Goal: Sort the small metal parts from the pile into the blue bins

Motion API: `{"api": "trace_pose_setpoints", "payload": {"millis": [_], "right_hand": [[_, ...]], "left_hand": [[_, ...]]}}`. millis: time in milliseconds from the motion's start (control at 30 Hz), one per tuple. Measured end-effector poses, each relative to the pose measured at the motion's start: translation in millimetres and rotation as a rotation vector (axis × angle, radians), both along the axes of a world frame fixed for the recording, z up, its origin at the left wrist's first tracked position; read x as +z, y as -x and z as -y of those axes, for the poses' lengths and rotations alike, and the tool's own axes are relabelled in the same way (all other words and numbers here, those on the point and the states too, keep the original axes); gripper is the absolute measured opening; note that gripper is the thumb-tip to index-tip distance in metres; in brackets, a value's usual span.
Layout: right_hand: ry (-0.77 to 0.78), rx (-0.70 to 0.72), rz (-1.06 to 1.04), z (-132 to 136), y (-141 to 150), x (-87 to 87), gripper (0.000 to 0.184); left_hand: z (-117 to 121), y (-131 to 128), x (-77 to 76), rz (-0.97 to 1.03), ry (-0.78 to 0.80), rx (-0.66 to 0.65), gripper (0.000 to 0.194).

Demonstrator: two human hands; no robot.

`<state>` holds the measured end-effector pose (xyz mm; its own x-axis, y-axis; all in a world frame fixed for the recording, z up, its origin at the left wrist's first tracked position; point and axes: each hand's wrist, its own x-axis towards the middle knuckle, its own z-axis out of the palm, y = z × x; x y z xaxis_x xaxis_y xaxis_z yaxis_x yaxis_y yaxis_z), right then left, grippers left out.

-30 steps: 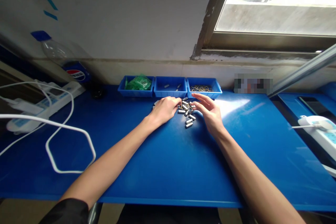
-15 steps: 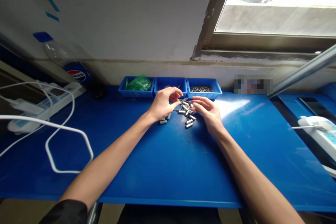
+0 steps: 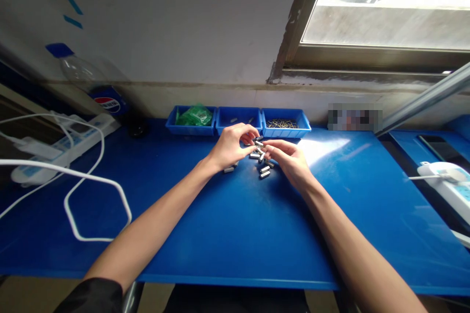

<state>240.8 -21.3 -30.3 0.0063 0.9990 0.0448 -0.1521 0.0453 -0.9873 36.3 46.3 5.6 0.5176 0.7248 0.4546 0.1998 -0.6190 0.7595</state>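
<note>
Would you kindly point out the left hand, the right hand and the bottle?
Left hand (image 3: 231, 146), head view, its back.
Right hand (image 3: 292, 161), head view, its back.
Bottle (image 3: 102, 96), head view, its label.

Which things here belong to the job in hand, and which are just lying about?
Seemingly part of the job:
small metal pieces, by the left hand and right hand
right bin, holding thin brass-coloured parts
middle bin, holding pale pieces
left bin, holding a green bundle (less certain)

Seemingly just lying about:
bottle
white cable
left power strip
right power strip
dark phone-like slab
</note>
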Motion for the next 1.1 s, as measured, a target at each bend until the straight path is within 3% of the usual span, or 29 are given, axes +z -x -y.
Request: {"api": "trace_pose_setpoints", "payload": {"millis": [167, 367, 500, 700, 900, 1100], "right_hand": [[-0.018, -0.081, 0.043, -2, -1, -2.1, 0.025], [-0.142, -0.226, 0.06, -2, -4, 0.8, 0.031], [-0.173, -0.227, 0.055, -2, -5, 1.3, 0.046], [-0.143, -0.17, 0.096, 0, -4, 1.9, 0.037], [-0.134, -0.147, 0.087, 0, -1, 3.9, 0.03], [-0.123, -0.149, 0.071, 0, -2, 2.7, 0.027]], "left_hand": [[-2, 4, -2.2, -0.154, -0.017, 0.035, 0.017], [-4, 10, -6.3, -0.472, -0.023, 0.044, 0.026], [-2, 8, -8.1, -0.579, -0.029, 0.026, 0.031], [0, 6, -8.5, -0.669, -0.074, 0.027, 0.024], [-1, 8, -11.5, -0.63, -0.119, 0.025, 0.025], [-5, 6, -6.9, -0.308, -0.141, 0.015, 0.034]]}}
